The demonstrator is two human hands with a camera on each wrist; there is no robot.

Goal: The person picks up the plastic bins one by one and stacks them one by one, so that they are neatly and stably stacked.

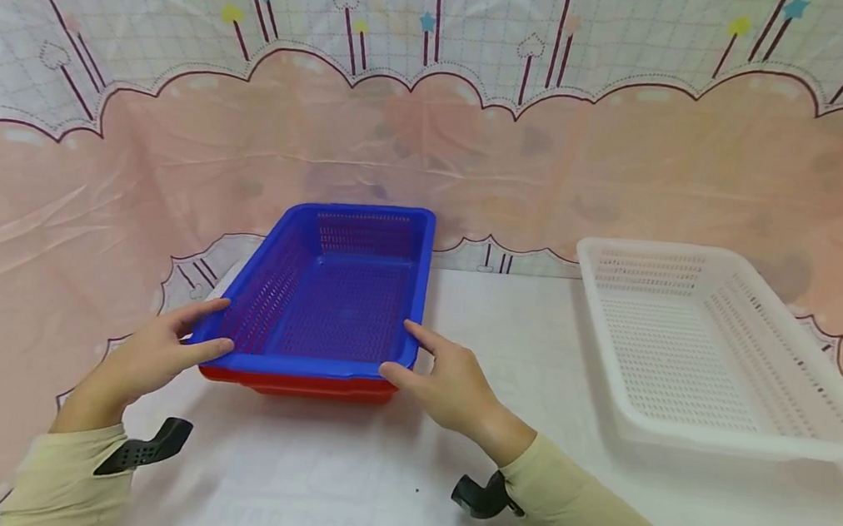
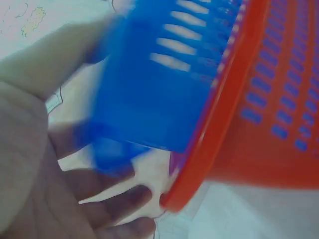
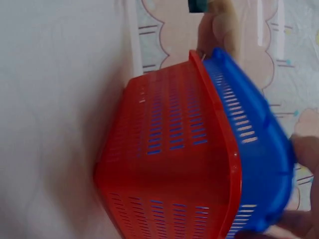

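Note:
A blue perforated plastic basket (image 1: 329, 369) sits nested inside a red basket (image 1: 323, 389) at the back left of the table. My left hand (image 1: 157, 355) grips the blue rim at its front left corner, and my right hand (image 1: 452, 387) holds it near the front right corner. Both thumbs lie over the rim. In the right wrist view, part of the blue basket's slotted wall (image 3: 261, 154) stands out above the red basket's rim (image 3: 224, 129). The left wrist view shows blurred blue plastic (image 2: 144, 112) between thumb and fingers, beside the red rim (image 2: 199, 172).
A white perforated basket (image 1: 737, 441) stands on the right of the white table (image 1: 343, 473). Patterned cloth (image 1: 512, 171) hangs behind the table and along its left side. Black wrist mounts (image 1: 145, 448) sit on both sleeves.

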